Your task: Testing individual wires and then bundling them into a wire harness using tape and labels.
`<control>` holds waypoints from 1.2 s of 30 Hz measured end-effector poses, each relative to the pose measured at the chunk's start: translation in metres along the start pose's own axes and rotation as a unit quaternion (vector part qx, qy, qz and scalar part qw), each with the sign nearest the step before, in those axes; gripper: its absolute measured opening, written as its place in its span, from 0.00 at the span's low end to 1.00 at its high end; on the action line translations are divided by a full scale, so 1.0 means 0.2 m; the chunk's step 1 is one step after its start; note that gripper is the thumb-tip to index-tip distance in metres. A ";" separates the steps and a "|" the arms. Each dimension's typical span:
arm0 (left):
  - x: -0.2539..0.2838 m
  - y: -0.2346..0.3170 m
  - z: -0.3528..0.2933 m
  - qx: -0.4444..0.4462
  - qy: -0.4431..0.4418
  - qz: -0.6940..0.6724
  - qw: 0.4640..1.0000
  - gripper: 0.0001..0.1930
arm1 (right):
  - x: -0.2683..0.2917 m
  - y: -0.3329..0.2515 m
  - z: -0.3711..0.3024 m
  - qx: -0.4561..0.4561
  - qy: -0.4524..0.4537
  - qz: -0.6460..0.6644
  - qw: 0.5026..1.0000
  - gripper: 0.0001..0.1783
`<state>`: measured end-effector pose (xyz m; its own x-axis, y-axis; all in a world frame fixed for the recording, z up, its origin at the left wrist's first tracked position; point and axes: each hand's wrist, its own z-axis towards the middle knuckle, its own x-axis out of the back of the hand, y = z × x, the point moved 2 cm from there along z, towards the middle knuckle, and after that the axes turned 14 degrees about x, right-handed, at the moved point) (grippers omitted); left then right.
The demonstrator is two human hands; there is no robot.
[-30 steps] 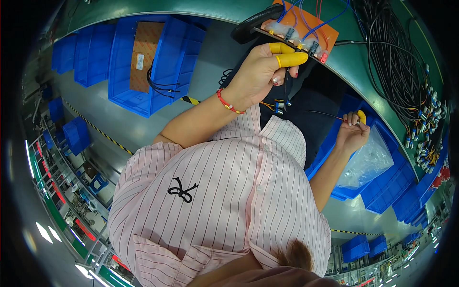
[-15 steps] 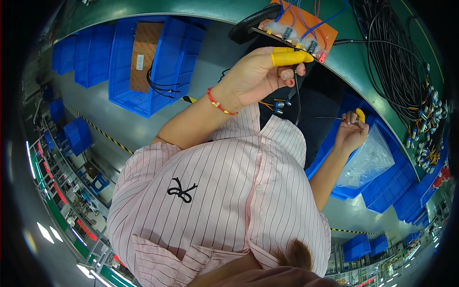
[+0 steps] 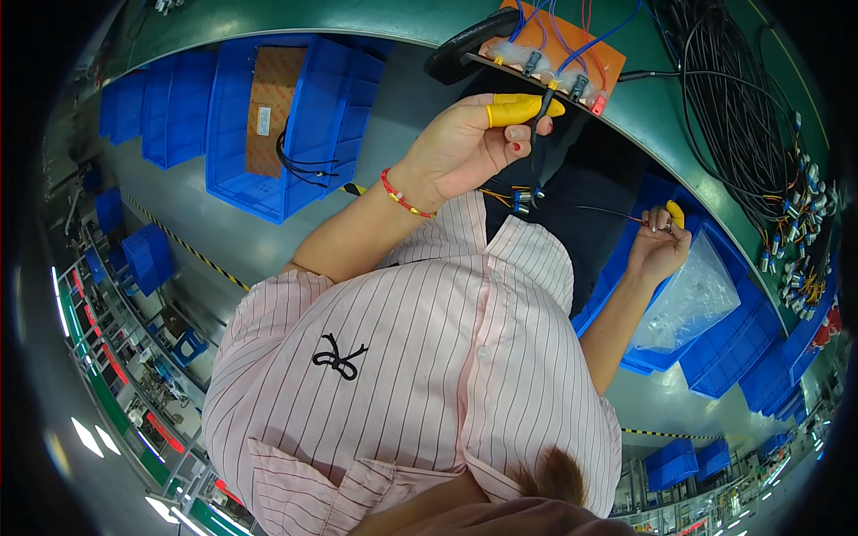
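Observation:
My left hand point(image 3: 478, 138), with yellow finger cots, pinches a black cable point(image 3: 534, 134) just below the orange test board point(image 3: 585, 45). The cable's upper end points at a yellow socket point(image 3: 552, 87) on the board's edge; whether it is plugged in I cannot tell. Black sockets point(image 3: 578, 87) and a red one sit beside it. Off to the right, my right hand point(image 3: 661, 246), wearing a yellow cot, has its fingers closed on a thin wire point(image 3: 612, 212), reddish near the fingers. Small metal-ended connectors with orange wires point(image 3: 518, 198) lie over my dark lap.
A bundle of black cables point(image 3: 737, 125) with many connector ends lies on the green table point(image 3: 375, 16) at right. A black curved handle-like piece point(image 3: 456, 54) adjoins the board. Blue bins point(image 3: 241, 188) stand left; another at right holds a clear plastic bag point(image 3: 693, 299).
My left hand has shifted slightly left, and the black cable now shows in front of its fingertips. The thin wire at my right hand curves differently; that hand has hardly moved.

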<state>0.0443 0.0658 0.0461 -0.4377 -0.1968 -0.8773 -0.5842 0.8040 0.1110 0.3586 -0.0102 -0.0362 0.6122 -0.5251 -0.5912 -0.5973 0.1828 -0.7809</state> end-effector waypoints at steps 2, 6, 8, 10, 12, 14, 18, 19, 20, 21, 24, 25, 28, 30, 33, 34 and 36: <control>0.00 0.00 0.01 0.026 -0.036 -0.066 0.997 0.18 | 0.00 0.00 0.00 0.001 -0.004 0.002 1.000 0.18; -0.03 -0.01 0.01 0.055 -0.068 -0.138 0.987 0.17 | 0.00 0.00 0.00 0.001 -0.003 -0.002 1.000 0.19; -0.03 -0.01 0.01 0.070 -0.081 -0.173 0.979 0.18 | 0.00 0.00 0.00 -0.005 0.000 -0.001 1.000 0.19; -0.05 -0.01 0.01 0.067 -0.072 -0.182 0.978 0.18 | 0.01 0.00 0.01 -0.004 -0.008 -0.011 1.000 0.20; -0.05 -0.01 0.01 0.062 -0.065 -0.180 0.980 0.18 | 0.01 0.01 0.01 -0.007 -0.014 -0.013 1.000 0.21; -0.04 0.00 0.02 0.057 -0.062 -0.164 0.983 0.18 | 0.02 0.02 0.01 -0.010 -0.019 -0.008 1.000 0.21; -0.03 0.00 0.05 0.038 -0.072 -0.137 0.987 0.17 | -0.01 0.02 0.00 -0.005 -0.018 -0.013 1.000 0.20; -0.02 0.00 0.05 0.035 -0.074 -0.134 0.988 0.17 | -0.03 0.02 0.00 -0.004 -0.016 -0.012 1.000 0.19; -0.02 0.00 0.05 0.031 -0.076 -0.130 0.988 0.17 | -0.04 0.01 -0.01 -0.003 -0.014 -0.011 1.000 0.17; -0.01 0.01 0.06 0.036 -0.070 -0.106 0.991 0.16 | -0.04 0.01 -0.01 -0.002 -0.026 -0.007 1.000 0.16; 0.00 0.05 0.06 0.028 -0.045 0.015 0.998 0.14 | -0.02 0.00 -0.02 0.005 -0.045 0.010 0.999 0.11; -0.01 0.07 0.06 0.007 -0.030 0.087 0.996 0.14 | -0.04 -0.01 -0.03 0.009 -0.042 0.017 0.999 0.10; -0.05 0.08 0.05 0.010 -0.014 0.182 0.983 0.16 | -0.05 -0.05 -0.06 0.019 -0.027 0.015 0.999 0.09; -0.07 0.08 0.04 0.010 0.021 0.211 0.977 0.18 | -0.03 -0.06 -0.06 0.018 -0.017 0.007 1.000 0.10; -0.07 0.04 0.05 -0.021 0.051 0.208 0.977 0.15 | -0.04 -0.05 -0.06 0.028 -0.008 0.010 1.000 0.09; -0.07 0.01 0.05 -0.047 0.056 0.220 0.973 0.13 | -0.08 -0.07 -0.08 0.029 0.012 0.001 1.000 0.07; -0.07 -0.01 0.05 -0.078 0.070 0.231 0.967 0.12 | -0.06 -0.06 -0.05 0.030 -0.016 0.011 0.999 0.09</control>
<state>0.0591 0.0736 0.0541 -0.7588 0.0808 -0.6463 -0.3947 0.7322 0.5550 0.3528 -0.0149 -0.0174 0.6166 -0.4940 -0.6130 -0.5782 0.2443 -0.7785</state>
